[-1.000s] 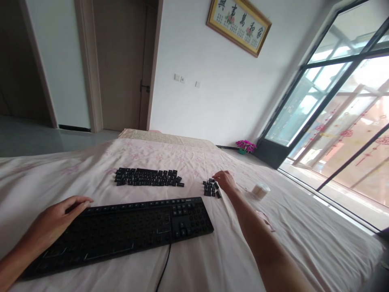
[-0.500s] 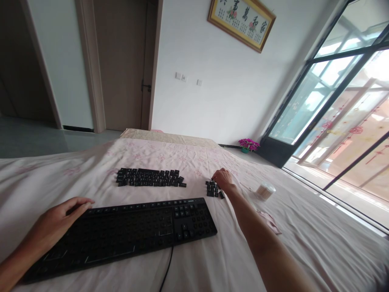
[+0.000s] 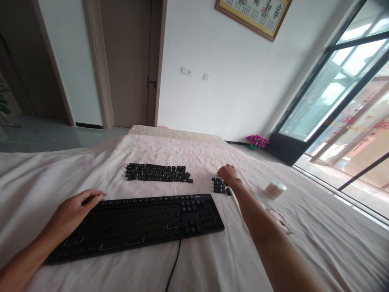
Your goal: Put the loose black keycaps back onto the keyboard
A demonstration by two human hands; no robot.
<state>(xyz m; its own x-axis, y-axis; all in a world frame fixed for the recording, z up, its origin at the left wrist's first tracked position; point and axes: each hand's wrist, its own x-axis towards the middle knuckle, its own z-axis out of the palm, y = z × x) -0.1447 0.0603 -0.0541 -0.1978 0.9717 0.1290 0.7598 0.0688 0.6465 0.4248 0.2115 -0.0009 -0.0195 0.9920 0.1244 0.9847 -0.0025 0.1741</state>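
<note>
A black keyboard [image 3: 142, 223] lies on a pale sheet with pink flowers [image 3: 194, 158], most of its keycaps removed. My left hand [image 3: 74, 209] rests flat on its upper left corner, fingers loosely apart. Beyond the keyboard sit a long row of loose black keycaps [image 3: 156, 173] and a small cluster of keycaps [image 3: 220, 185]. My right hand [image 3: 229, 175] reaches to the far side of that cluster, fingers curled down at the caps. Whether a cap is pinched between the fingers cannot be made out.
The keyboard's cable [image 3: 173, 267] runs toward me off the near edge. A round clear tub of cotton swabs [image 3: 275, 189] stands right of my right arm, with a crumpled pink tissue [image 3: 278, 219] nearer. A door, potted pink flowers [image 3: 257, 142] and a glass sliding door lie beyond.
My view has tilted down and shifted slightly, so everything sits a little further right in frame. My right hand stays at the small keycap cluster; my left hand stays on the keyboard.
</note>
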